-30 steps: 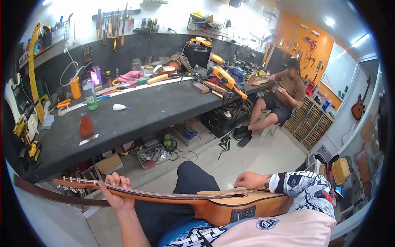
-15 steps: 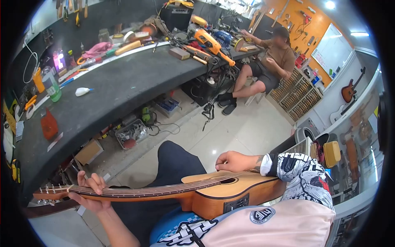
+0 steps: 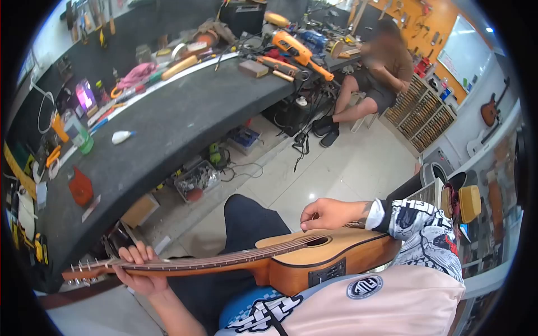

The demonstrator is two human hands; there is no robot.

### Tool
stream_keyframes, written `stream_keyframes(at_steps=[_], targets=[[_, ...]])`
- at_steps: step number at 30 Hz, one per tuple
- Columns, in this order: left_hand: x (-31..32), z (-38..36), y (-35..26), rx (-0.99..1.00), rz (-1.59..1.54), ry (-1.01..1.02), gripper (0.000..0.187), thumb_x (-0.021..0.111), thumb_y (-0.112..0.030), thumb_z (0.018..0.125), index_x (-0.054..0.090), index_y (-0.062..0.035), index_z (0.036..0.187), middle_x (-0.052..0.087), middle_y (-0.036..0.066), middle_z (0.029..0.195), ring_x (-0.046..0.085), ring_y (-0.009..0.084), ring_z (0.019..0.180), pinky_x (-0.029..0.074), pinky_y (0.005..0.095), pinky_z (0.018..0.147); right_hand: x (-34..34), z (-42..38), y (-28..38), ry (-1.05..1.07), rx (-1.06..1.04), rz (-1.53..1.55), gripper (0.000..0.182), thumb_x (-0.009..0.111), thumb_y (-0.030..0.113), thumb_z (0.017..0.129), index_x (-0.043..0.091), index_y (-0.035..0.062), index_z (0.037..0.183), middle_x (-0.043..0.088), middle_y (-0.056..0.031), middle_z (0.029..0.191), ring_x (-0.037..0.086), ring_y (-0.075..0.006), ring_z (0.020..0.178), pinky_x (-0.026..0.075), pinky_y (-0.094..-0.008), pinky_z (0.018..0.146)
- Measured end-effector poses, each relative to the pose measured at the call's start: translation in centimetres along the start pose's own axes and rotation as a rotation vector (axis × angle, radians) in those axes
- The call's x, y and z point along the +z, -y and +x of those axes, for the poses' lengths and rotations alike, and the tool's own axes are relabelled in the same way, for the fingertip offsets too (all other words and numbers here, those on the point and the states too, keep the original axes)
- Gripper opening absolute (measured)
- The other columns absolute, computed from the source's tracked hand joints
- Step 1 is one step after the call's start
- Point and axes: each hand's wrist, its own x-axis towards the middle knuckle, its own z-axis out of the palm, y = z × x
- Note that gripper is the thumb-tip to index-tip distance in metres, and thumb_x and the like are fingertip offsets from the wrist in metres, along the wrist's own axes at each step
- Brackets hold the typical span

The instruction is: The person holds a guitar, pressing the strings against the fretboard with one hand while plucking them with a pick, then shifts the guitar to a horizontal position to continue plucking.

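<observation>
An acoustic guitar (image 3: 297, 250) with a pale top and brown sides lies across my lap, its neck pointing left. My left hand (image 3: 140, 267) is wrapped round the neck near the headstock (image 3: 84, 273), thumb below and fingertips on the strings side. Over the strings by the sound hole hangs my right hand (image 3: 334, 213), its fingers curled into a pinch. Whether a pick is between those fingers cannot be made out. My right forearm rests over the guitar body, in a black-and-white printed sleeve (image 3: 423, 229).
A dark workbench (image 3: 168, 123) curves along the left, bearing an orange power tool (image 3: 300, 54), a white glue bottle (image 3: 121, 136) and a lit phone (image 3: 85, 96). Another person (image 3: 386, 61) sits at its far end. Beneath stands a bin of parts (image 3: 197, 179).
My left fingers, raised and spread before, have come down onto the neck. My right hand stays by the sound hole. The whole view has shifted slightly, and the other person's head has moved.
</observation>
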Motion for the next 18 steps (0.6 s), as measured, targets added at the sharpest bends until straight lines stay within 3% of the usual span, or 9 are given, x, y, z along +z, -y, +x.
stream_keyframes(at_steps=[2,5,9,10,11,13,14,15,18], targets=[[0.6,0.3,0.3,0.028,-0.090,-0.067,0.029,0.051,-0.033,0.097,0.043,-0.0078,0.086,0.042,0.006,0.088,0.043,0.0185,0.084,0.037,0.0324,0.078,-1.0,-0.2,1.3,0.082,-0.083,0.081,0.023,0.065,0.023,0.094,0.069,0.0009,0.098,0.070,-0.0071,0.095,0.063,-0.0144,0.087,0.050,-0.0294,0.080],[0.3,0.1,0.3,0.018,-0.097,-0.139,0.028,0.050,-0.033,0.097,0.045,-0.0083,0.087,0.043,0.006,0.089,0.044,0.0194,0.085,0.038,0.0354,0.082,-1.6,-0.4,2.4,0.218,-0.242,0.260,0.020,0.065,0.021,0.095,0.068,0.0012,0.093,0.067,-0.0079,0.107,0.061,-0.0144,0.097,0.048,-0.0289,0.085],[0.0,-0.5,0.5,0.108,0.099,-0.146,0.026,0.050,-0.032,0.097,0.045,-0.0084,0.088,0.044,0.007,0.092,0.048,0.0213,0.092,0.039,0.0375,0.088,-1.2,-0.3,1.5,0.291,-0.075,0.394,0.021,0.063,0.021,0.096,0.067,0.0007,0.088,0.063,-0.0087,0.113,0.057,-0.0153,0.102,0.045,-0.0311,0.091],[1.1,-0.3,0.7,0.136,0.101,-0.257,0.027,0.051,-0.034,0.098,0.042,-0.0097,0.089,0.046,0.006,0.085,0.055,0.0203,0.080,0.039,0.0375,0.090,-0.8,-0.1,0.7,0.305,-0.038,0.398,0.021,0.063,0.019,0.096,0.066,0.0000,0.088,0.063,-0.0091,0.112,0.056,-0.0150,0.102,0.044,-0.0317,0.093],[0.6,-0.6,0.4,0.086,0.059,-0.167,0.027,0.051,-0.034,0.098,0.041,-0.0102,0.090,0.046,0.005,0.081,0.055,0.0194,0.074,0.039,0.0373,0.089,-0.4,0.0,-0.1,0.318,0.000,0.401,0.020,0.062,0.017,0.096,0.065,-0.0007,0.087,0.063,-0.0094,0.111,0.055,-0.0147,0.102,0.043,-0.0324,0.095],[-0.8,-0.7,-0.4,0.002,-0.033,0.013,0.027,0.051,-0.035,0.098,0.039,-0.0111,0.090,0.046,0.003,0.074,0.056,0.0175,0.061,0.039,0.0369,0.087,0.9,-0.1,-1.3,0.130,0.068,0.109,0.022,0.063,0.021,0.095,0.067,-0.0007,0.093,0.066,-0.0081,0.104,0.058,-0.0143,0.097,0.046,-0.0310,0.089],[-0.8,-1.0,-0.1,0.065,0.001,-0.087,0.029,0.050,-0.036,0.100,0.038,-0.0119,0.091,0.044,0.001,0.066,0.053,0.0153,0.049,0.039,0.0353,0.082,1.2,0.0,-1.5,0.005,0.104,0.043,0.023,0.064,0.022,0.094,0.068,-0.0002,0.097,0.068,-0.0076,0.099,0.060,-0.0145,0.094,0.047,-0.0308,0.086],[-0.7,-1.1,0.0,0.080,0.004,-0.084,0.029,0.049,-0.036,0.100,0.038,-0.0117,0.090,0.043,0.001,0.067,0.052,0.0145,0.051,0.039,0.0347,0.080,1.5,0.1,-1.5,-0.123,0.128,-0.023,0.025,0.065,0.023,0.093,0.069,0.0003,0.102,0.070,-0.0070,0.094,0.062,-0.0148,0.090,0.049,-0.0305,0.083],[0.1,-1.1,0.2,0.154,0.013,-0.120,0.028,0.046,-0.034,0.103,0.038,-0.0116,0.088,0.041,0.001,0.069,0.050,0.0125,0.053,0.039,0.0331,0.076,0.8,-0.7,0.4,-0.016,0.102,0.041,0.023,0.064,0.023,0.095,0.068,0.0014,0.101,0.069,-0.0053,0.095,0.061,-0.0145,0.088,0.049,-0.0301,0.084]])
